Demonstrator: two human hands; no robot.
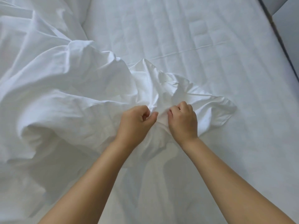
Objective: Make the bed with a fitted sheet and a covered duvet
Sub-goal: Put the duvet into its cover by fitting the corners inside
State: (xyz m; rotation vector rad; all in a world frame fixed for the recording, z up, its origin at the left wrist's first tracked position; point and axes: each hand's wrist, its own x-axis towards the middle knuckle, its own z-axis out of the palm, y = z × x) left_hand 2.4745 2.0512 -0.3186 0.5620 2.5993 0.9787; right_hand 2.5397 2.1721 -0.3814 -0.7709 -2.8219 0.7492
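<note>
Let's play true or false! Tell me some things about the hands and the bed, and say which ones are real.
1. The left hand and the right hand both pinch the white cloth. True.
2. The two hands are far apart, at opposite edges of the bed. False: they are close together.
3. The white cloth is bunched up mostly on the left. True.
4. The cloth is blue. False: it is white.

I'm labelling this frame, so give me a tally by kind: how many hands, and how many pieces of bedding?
crumpled white bedding: 1
fitted sheet, lying flat: 1
hands: 2, left hand and right hand, both pinching the crumpled bedding
Total: 4
</note>
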